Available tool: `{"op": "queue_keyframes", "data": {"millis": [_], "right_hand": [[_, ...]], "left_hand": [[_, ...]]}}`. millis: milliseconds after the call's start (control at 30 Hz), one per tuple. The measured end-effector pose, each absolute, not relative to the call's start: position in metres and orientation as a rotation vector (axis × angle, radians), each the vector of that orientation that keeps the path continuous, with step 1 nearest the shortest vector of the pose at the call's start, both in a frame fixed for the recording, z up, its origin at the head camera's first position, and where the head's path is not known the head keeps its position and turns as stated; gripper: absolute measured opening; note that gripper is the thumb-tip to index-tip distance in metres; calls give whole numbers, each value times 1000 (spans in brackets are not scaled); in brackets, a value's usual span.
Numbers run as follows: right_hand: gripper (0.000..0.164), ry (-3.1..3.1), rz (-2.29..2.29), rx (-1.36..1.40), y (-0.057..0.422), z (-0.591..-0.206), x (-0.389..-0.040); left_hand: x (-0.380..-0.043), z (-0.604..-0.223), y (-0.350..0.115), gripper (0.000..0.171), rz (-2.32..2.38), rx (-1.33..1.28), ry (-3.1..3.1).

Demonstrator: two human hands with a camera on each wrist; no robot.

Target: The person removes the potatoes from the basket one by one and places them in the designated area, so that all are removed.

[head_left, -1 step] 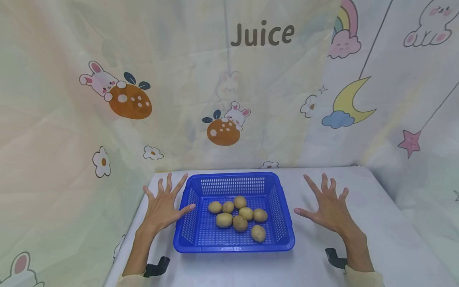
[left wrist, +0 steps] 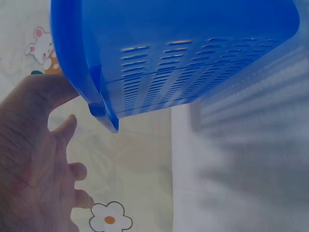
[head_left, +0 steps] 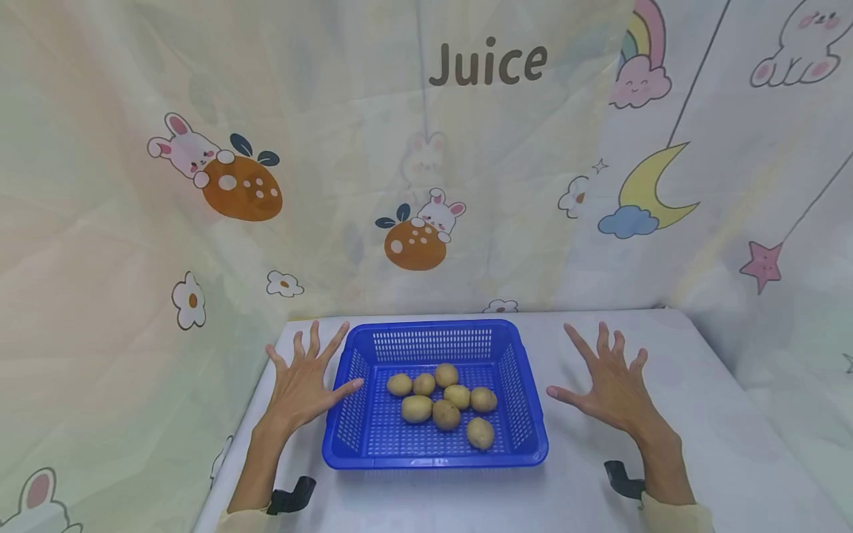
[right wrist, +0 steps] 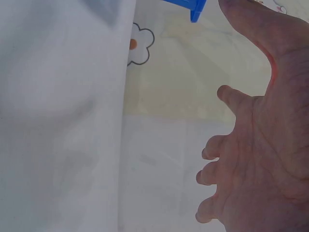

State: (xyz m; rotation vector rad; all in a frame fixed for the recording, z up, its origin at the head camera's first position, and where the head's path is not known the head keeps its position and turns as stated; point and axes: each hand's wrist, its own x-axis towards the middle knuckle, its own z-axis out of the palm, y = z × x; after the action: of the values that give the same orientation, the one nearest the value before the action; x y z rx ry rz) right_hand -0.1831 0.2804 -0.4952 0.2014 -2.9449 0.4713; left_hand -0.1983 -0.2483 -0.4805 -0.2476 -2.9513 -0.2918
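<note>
A blue plastic basket (head_left: 433, 463) with slotted walls stands on the table, with several potatoes lying loose on its mesh floor. One potato (head_left: 480, 434) lies apart, near the front right corner. My left hand (head_left: 300, 389) is spread at the basket's left side, its thumb overlapping the rim in the head view. The left wrist view has the basket's outer wall (left wrist: 193, 24) above and beside that hand's thumb. To the right of the basket, my right hand (head_left: 613, 392) is spread with nothing in it. Only a blue corner (right wrist: 194, 12) of the basket enters the right wrist view.
A white cloth covers the table (head_left: 426, 503). Behind it hangs a pale curtain (head_left: 333, 133) printed with rabbits, flowers and a moon. Each wrist has a black mount, the left one (head_left: 293, 496) and the right one (head_left: 623, 481).
</note>
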Motion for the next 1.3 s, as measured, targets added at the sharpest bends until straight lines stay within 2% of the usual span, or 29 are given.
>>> {"op": "queue_keyframes", "data": {"millis": [233, 400, 567, 700, 800, 967, 1300], "right_hand": [[123, -2959, 463, 193, 280, -494, -184], [117, -2960, 502, 165, 277, -490, -184], [96, -2859, 583, 140, 275, -485, -182], [74, -2751, 570, 143, 273, -484, -182], [65, -2699, 558, 164, 272, -483, -184], [58, -2672, 611, 190, 266, -482, -187], [52, -2669, 779, 233, 256, -477, -190]], "left_hand": [[-199, -482, -247, 106, -304, -244, -2959], [-199, -486, -245, 102, -363, -245, -2944], [-196, -492, -243, 89, -520, -200, -2926], [-194, -498, -243, 77, -703, -78, -2916], [-194, -501, -241, 65, -804, 11, -2867], [-195, -509, -237, 48, -909, 89, -2753], [-200, -524, -235, 37, -1339, 114, -2566]]}}
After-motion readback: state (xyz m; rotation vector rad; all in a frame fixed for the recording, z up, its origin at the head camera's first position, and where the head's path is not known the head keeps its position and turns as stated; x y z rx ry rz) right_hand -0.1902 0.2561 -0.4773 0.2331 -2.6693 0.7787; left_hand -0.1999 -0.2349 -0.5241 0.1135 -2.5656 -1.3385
